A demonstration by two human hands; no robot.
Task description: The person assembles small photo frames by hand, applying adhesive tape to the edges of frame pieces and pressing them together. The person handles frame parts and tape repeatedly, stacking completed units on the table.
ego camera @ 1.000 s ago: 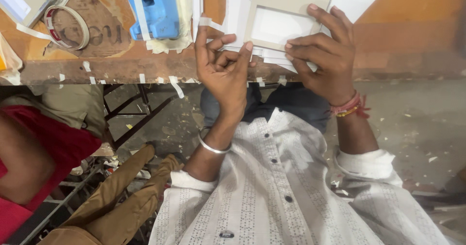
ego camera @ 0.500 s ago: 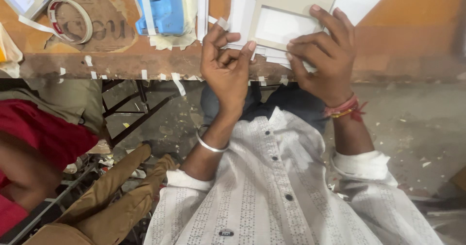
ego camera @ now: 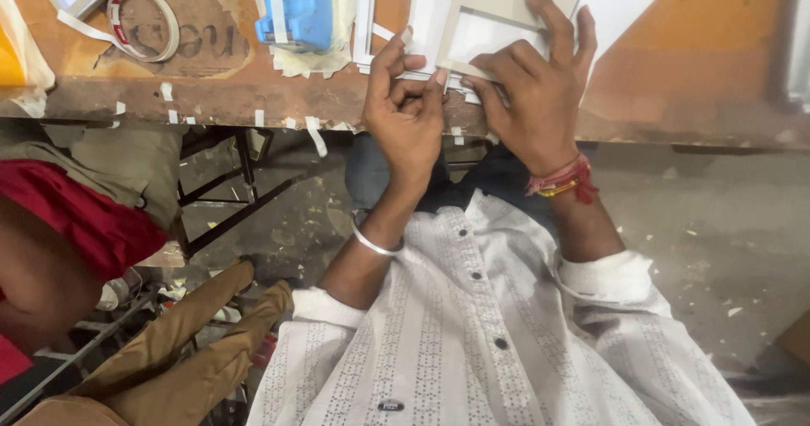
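Cardboard frame piece [ego camera: 494, 21], grey-beige with a paler white rectangle set in its lower half, lies at the upper centre of the head view on the edge of a worn orange-brown workbench [ego camera: 700, 63]. It sits on top of a loose stack of white card sheets [ego camera: 620, 4] whose corners stick out to its right and left.

The right hand [ego camera: 536, 88] lies on the frame piece with its fingers spread and pressing flat; it grips nothing, only holds the piece down. Red and yellow threads circle its wrist.

The left hand [ego camera: 409, 105], just left of it, is curled with thumb and fingertips pinched together at the frame piece's lower left edge; what sits in the pinch is too small to tell. A metal bangle [ego camera: 375, 245] rings that forearm.

At the upper left of the frame a roll of tape [ego camera: 143, 21] lies on the bench, and right of it stands a blue tape dispenser [ego camera: 295, 8]. Small tape strips [ego camera: 316, 135] hang from the bench edge.

Another person in red and khaki clothing [ego camera: 93, 223] sits at the left edge.
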